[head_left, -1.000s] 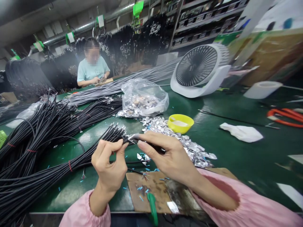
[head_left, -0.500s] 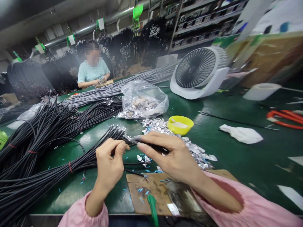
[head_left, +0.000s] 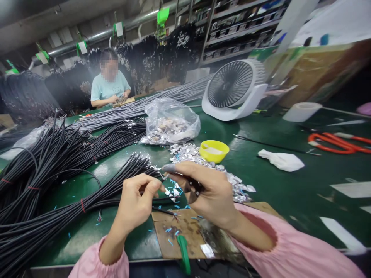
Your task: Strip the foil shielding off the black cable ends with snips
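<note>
My left hand (head_left: pixel 137 202) is closed in a pinch, with a dark cable showing between thumb and forefinger; most of it is hidden. A small silvery strip (head_left: pixel 164 175) shows between my two hands. My right hand (head_left: pixel 210 191) has a grey cover on the forefinger, its tip at that strip. Its fingers curl around a dark tool (head_left: pixel 193 189), whose kind is hidden in the palm. Just behind lies a bundle of black cables (head_left: pixel 124 175) with stripped silvery ends. Foil scraps (head_left: pixel 188 154) lie past my right hand.
A clear bag of scraps (head_left: pixel 174 123), yellow bowl (head_left: pixel 214 152) and white fan (head_left: pixel 234 88) stand behind. A brown board (head_left: pixel 165 247) with a green-handled tool (head_left: pixel 183 251) lies at the front edge. Orange-handled scissors (head_left: pixel 333 143) lie right. A person (head_left: pixel 110 85) sits across the table.
My right hand's thumb and fingers have parted somewhat, showing more of the dark tool. The silvery strip is now more visible between the hands. The view has shifted slightly right.
</note>
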A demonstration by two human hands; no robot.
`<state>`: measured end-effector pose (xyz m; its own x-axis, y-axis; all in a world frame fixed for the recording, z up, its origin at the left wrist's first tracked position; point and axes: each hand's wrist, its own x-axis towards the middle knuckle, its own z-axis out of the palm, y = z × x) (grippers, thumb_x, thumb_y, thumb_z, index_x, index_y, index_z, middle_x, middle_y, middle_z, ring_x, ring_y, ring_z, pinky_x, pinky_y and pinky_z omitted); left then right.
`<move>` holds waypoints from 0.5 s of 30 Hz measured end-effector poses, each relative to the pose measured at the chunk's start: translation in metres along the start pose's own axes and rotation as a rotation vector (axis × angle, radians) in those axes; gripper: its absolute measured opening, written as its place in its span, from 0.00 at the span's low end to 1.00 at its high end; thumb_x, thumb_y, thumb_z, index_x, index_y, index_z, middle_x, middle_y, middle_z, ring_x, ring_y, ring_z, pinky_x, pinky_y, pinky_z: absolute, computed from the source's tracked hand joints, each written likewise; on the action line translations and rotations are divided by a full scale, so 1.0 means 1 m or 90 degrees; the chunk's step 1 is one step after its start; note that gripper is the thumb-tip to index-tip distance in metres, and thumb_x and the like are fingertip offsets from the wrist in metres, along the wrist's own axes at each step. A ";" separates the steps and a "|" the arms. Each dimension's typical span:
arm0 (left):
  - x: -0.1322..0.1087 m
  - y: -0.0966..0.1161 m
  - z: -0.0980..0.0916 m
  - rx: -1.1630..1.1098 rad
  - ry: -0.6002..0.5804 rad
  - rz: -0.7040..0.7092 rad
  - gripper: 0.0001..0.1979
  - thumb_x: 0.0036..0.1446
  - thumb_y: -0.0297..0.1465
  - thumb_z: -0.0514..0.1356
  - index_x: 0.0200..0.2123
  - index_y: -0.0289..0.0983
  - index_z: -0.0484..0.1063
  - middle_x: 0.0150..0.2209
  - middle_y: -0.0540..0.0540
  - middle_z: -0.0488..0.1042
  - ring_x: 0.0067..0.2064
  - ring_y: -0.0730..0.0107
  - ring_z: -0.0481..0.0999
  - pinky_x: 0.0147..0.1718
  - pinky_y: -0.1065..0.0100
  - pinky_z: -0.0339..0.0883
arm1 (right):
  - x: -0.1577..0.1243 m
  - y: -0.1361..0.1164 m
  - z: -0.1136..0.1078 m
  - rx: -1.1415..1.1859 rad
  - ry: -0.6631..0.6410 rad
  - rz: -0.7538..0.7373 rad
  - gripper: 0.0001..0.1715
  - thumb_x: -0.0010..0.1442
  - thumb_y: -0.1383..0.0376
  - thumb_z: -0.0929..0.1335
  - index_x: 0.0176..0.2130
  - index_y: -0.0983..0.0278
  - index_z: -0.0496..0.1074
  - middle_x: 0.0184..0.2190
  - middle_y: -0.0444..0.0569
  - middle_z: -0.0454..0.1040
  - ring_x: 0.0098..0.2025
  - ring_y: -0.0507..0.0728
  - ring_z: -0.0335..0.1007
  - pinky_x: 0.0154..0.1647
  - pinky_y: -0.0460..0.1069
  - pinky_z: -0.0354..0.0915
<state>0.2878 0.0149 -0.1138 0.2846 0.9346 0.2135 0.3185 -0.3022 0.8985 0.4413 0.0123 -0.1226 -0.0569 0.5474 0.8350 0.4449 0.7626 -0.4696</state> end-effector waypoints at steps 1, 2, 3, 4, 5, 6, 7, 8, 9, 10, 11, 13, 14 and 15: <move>0.000 -0.001 0.002 -0.002 0.014 0.006 0.12 0.56 0.31 0.56 0.23 0.34 0.73 0.23 0.49 0.71 0.24 0.75 0.68 0.22 0.74 0.59 | 0.000 -0.001 0.001 -0.004 0.005 0.017 0.12 0.55 0.76 0.65 0.36 0.62 0.74 0.27 0.47 0.76 0.28 0.53 0.73 0.26 0.45 0.69; 0.000 -0.002 0.004 -0.008 0.033 0.009 0.10 0.55 0.31 0.57 0.24 0.34 0.73 0.24 0.48 0.71 0.24 0.75 0.68 0.22 0.74 0.60 | 0.000 -0.003 0.002 -0.002 0.011 0.042 0.11 0.55 0.75 0.65 0.35 0.63 0.73 0.27 0.47 0.76 0.27 0.52 0.72 0.25 0.45 0.68; 0.000 -0.003 0.006 -0.019 0.054 0.009 0.09 0.54 0.31 0.58 0.25 0.34 0.73 0.25 0.48 0.71 0.23 0.75 0.68 0.21 0.74 0.60 | -0.001 -0.004 0.003 0.006 0.018 0.072 0.10 0.55 0.74 0.65 0.35 0.63 0.73 0.26 0.46 0.75 0.26 0.52 0.71 0.24 0.45 0.68; -0.001 -0.005 0.009 -0.031 0.077 0.007 0.08 0.53 0.31 0.59 0.25 0.34 0.73 0.24 0.49 0.71 0.22 0.76 0.68 0.20 0.75 0.60 | -0.001 -0.005 0.004 0.016 0.026 0.107 0.09 0.55 0.74 0.65 0.35 0.63 0.73 0.26 0.46 0.75 0.25 0.51 0.70 0.23 0.44 0.67; -0.001 -0.006 0.011 -0.041 0.101 0.010 0.07 0.52 0.31 0.60 0.25 0.34 0.73 0.23 0.49 0.71 0.21 0.76 0.68 0.19 0.75 0.60 | -0.001 -0.006 0.004 0.028 0.034 0.141 0.08 0.54 0.73 0.65 0.34 0.64 0.72 0.26 0.46 0.75 0.23 0.50 0.69 0.21 0.44 0.65; -0.002 -0.007 0.014 -0.042 0.126 0.021 0.06 0.51 0.30 0.60 0.25 0.34 0.72 0.23 0.50 0.71 0.21 0.76 0.69 0.19 0.75 0.60 | -0.001 -0.007 0.005 0.040 0.043 0.171 0.08 0.54 0.73 0.65 0.34 0.64 0.72 0.25 0.45 0.75 0.21 0.49 0.67 0.18 0.43 0.64; -0.002 -0.008 0.017 -0.026 0.153 0.043 0.06 0.52 0.30 0.61 0.25 0.34 0.71 0.23 0.50 0.71 0.22 0.75 0.70 0.19 0.75 0.61 | -0.001 -0.007 0.006 0.049 0.051 0.196 0.08 0.52 0.73 0.65 0.34 0.65 0.72 0.24 0.45 0.74 0.19 0.48 0.65 0.16 0.42 0.61; -0.003 -0.009 0.019 0.010 0.187 0.079 0.06 0.52 0.30 0.60 0.25 0.34 0.71 0.22 0.50 0.71 0.22 0.75 0.70 0.20 0.75 0.61 | -0.002 -0.008 0.006 0.053 0.060 0.217 0.08 0.52 0.73 0.66 0.34 0.65 0.72 0.23 0.44 0.74 0.17 0.47 0.61 0.14 0.42 0.59; -0.003 -0.010 0.022 0.064 0.226 0.127 0.06 0.53 0.30 0.60 0.25 0.34 0.70 0.22 0.50 0.70 0.23 0.75 0.70 0.21 0.75 0.61 | -0.002 -0.008 0.007 0.053 0.073 0.227 0.08 0.51 0.72 0.66 0.34 0.65 0.72 0.22 0.43 0.73 0.15 0.46 0.58 0.12 0.41 0.57; -0.002 -0.011 0.024 0.130 0.265 0.181 0.06 0.53 0.29 0.59 0.25 0.34 0.70 0.22 0.50 0.70 0.23 0.76 0.69 0.21 0.76 0.60 | -0.003 -0.008 0.008 0.047 0.085 0.226 0.09 0.50 0.72 0.66 0.34 0.65 0.72 0.21 0.43 0.72 0.14 0.45 0.56 0.12 0.41 0.56; -0.002 -0.012 0.025 0.204 0.298 0.236 0.06 0.54 0.27 0.59 0.25 0.34 0.70 0.21 0.50 0.69 0.22 0.77 0.68 0.21 0.76 0.59 | -0.004 -0.008 0.009 0.037 0.096 0.215 0.09 0.50 0.73 0.66 0.34 0.65 0.72 0.21 0.42 0.72 0.14 0.45 0.55 0.12 0.41 0.55; 0.000 -0.014 0.027 0.357 0.329 0.328 0.08 0.55 0.24 0.57 0.24 0.34 0.69 0.20 0.51 0.66 0.21 0.77 0.64 0.20 0.74 0.55 | -0.005 -0.007 0.010 0.014 0.101 0.185 0.10 0.49 0.73 0.65 0.33 0.65 0.73 0.20 0.42 0.71 0.14 0.45 0.55 0.13 0.41 0.56; 0.001 -0.015 0.028 0.422 0.326 0.362 0.09 0.56 0.23 0.56 0.23 0.34 0.68 0.19 0.51 0.64 0.20 0.77 0.62 0.19 0.73 0.52 | -0.005 -0.007 0.010 0.009 0.091 0.178 0.11 0.48 0.73 0.64 0.33 0.66 0.73 0.20 0.42 0.71 0.14 0.45 0.55 0.13 0.42 0.56; 0.002 -0.016 0.027 0.471 0.308 0.389 0.11 0.56 0.21 0.54 0.21 0.34 0.67 0.19 0.51 0.63 0.20 0.77 0.61 0.19 0.72 0.50 | -0.005 -0.006 0.010 0.013 0.075 0.182 0.11 0.48 0.73 0.64 0.32 0.66 0.74 0.19 0.42 0.71 0.14 0.45 0.55 0.13 0.42 0.55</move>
<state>0.3082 0.0164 -0.1380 0.2449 0.5128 0.8229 0.7584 -0.6301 0.1669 0.4301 0.0088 -0.1268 0.1718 0.6980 0.6952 0.4097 0.5911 -0.6948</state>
